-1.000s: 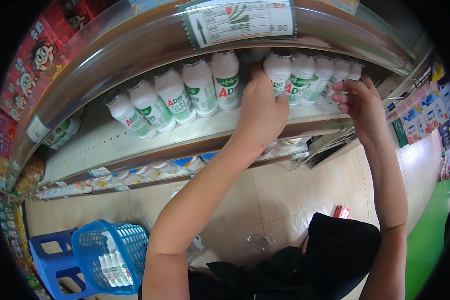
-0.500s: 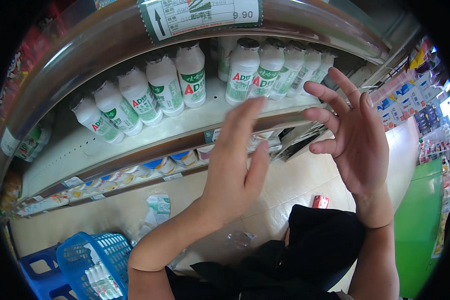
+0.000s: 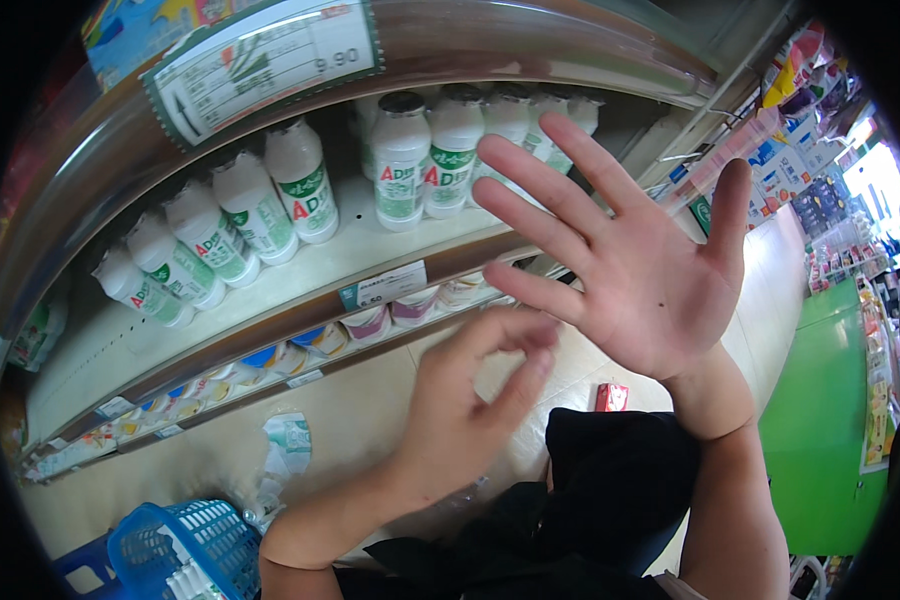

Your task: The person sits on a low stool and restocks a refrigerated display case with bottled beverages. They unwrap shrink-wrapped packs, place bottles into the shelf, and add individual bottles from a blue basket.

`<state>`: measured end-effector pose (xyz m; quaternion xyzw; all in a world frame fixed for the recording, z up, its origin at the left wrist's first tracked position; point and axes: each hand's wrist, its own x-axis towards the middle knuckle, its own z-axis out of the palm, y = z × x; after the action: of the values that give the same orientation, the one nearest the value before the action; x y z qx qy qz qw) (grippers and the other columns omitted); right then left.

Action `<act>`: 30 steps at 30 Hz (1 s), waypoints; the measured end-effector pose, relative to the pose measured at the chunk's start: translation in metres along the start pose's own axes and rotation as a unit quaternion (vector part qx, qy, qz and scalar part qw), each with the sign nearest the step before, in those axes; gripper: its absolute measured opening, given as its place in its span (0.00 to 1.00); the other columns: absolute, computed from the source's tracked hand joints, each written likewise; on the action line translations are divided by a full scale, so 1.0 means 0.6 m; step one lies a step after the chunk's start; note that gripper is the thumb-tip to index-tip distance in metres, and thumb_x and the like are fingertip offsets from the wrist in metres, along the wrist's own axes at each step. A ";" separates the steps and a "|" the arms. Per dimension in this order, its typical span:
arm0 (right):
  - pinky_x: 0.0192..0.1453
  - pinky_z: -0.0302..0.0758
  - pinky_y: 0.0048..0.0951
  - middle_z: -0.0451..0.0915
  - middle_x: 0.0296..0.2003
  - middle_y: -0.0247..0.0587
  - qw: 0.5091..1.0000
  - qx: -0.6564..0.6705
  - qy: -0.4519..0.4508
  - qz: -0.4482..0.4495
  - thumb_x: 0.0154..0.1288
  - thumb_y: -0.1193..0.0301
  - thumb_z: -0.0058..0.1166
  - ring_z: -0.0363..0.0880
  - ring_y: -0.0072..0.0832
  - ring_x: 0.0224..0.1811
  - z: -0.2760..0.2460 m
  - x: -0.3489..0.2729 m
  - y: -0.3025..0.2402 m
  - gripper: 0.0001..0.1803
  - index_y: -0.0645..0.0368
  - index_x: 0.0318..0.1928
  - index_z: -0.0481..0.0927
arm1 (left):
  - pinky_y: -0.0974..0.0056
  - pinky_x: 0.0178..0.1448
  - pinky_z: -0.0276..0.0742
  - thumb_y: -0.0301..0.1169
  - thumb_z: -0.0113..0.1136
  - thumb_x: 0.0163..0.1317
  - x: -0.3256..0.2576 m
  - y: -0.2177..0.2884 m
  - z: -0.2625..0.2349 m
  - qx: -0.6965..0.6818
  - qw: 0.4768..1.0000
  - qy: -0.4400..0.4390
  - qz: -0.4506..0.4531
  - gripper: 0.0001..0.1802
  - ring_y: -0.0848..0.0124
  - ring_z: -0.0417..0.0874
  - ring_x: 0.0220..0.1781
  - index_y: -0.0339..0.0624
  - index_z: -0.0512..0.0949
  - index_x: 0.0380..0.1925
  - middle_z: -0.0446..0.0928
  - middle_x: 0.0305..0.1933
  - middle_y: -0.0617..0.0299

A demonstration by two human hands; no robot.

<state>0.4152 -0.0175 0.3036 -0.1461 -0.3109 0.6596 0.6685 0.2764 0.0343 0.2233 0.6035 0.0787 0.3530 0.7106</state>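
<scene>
My right hand [image 3: 635, 270] is raised in front of the shelf, palm toward me, fingers spread, holding nothing. Just below its little finger, my left hand [image 3: 465, 400] has its fingers curled toward the thumb in a loose pinch. Its fingertips are blurred, and I cannot make out anything between them. White bottles with green labels stand on the shelf [image 3: 355, 240] behind the hands. One group of bottles [image 3: 305, 190] stands at the left; another group [image 3: 402, 165] stands to its right, partly hidden by my right fingers. A gap separates the groups.
A lower shelf holds several tubs [image 3: 365, 322]. At the lower left, a blue basket [image 3: 225, 540] holds white bottles. Crumpled plastic wrap [image 3: 288, 440] and a small red box [image 3: 612, 397] lie on the floor. A green panel [image 3: 810, 430] stands at the right.
My right hand has turned its palm toward me, spread its fingers and moved left. My left hand has dropped lower, its fingers curling from straight. The view has shifted, moving the bottles left.
</scene>
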 end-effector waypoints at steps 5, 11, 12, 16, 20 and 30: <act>0.72 0.39 0.43 0.34 0.69 0.54 0.998 -0.052 0.026 -0.026 0.56 0.31 0.32 0.33 0.43 0.72 -0.003 0.003 0.011 0.54 0.59 0.68 0.34 | 0.68 0.31 0.71 0.22 0.59 0.48 -0.012 0.020 0.023 0.243 0.927 -0.041 0.283 0.16 0.67 0.75 0.25 0.34 0.73 0.40 0.76 0.28 0.60; 0.72 0.44 0.39 0.38 0.68 0.54 0.991 -0.119 0.051 -0.032 0.56 0.30 0.28 0.39 0.38 0.72 -0.014 -0.001 0.028 0.54 0.59 0.68 0.35 | 0.68 0.24 0.66 0.21 0.58 0.46 -0.010 0.017 0.036 0.251 0.950 -0.049 0.177 0.25 0.70 0.70 0.19 0.31 0.69 0.48 0.73 0.22 0.62; 0.72 0.45 0.38 0.39 0.68 0.53 0.991 -0.119 0.056 -0.032 0.56 0.30 0.27 0.40 0.38 0.71 -0.017 -0.001 0.030 0.54 0.59 0.68 0.35 | 0.68 0.24 0.66 0.21 0.58 0.45 -0.011 0.014 0.035 0.244 0.951 -0.059 0.178 0.23 0.70 0.69 0.18 0.32 0.70 0.46 0.72 0.21 0.62; 0.71 0.46 0.37 0.41 0.68 0.52 0.986 -0.150 0.070 -0.026 0.56 0.30 0.26 0.42 0.36 0.71 -0.028 -0.003 0.033 0.54 0.59 0.68 0.36 | 0.63 0.25 0.66 0.30 0.60 0.48 -0.010 0.021 0.015 0.195 0.964 -0.093 0.152 0.09 0.64 0.70 0.18 0.43 0.68 0.22 0.69 0.19 0.63; 0.71 0.47 0.39 0.41 0.68 0.52 0.978 -0.198 0.067 -0.012 0.56 0.30 0.26 0.42 0.37 0.71 -0.029 0.001 0.034 0.53 0.58 0.68 0.37 | 0.70 0.24 0.63 0.29 0.58 0.48 -0.010 0.012 0.008 0.155 0.975 -0.055 0.150 0.09 0.68 0.68 0.19 0.38 0.68 0.22 0.67 0.19 0.60; 0.57 0.70 0.49 0.36 0.68 0.58 0.994 -0.097 0.008 -0.042 0.58 0.35 0.35 0.49 0.46 0.68 -0.045 -0.003 0.004 0.52 0.62 0.68 0.37 | 0.63 0.36 0.73 0.15 0.45 0.50 -0.023 -0.034 -0.014 0.204 0.977 -0.003 0.055 0.19 0.63 0.76 0.31 0.41 0.69 0.44 0.68 0.52 0.53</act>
<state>0.4297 -0.0135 0.2809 -0.2018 -0.3740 0.5967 0.6807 0.2700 0.0321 0.1980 0.7401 0.1137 0.3660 0.5526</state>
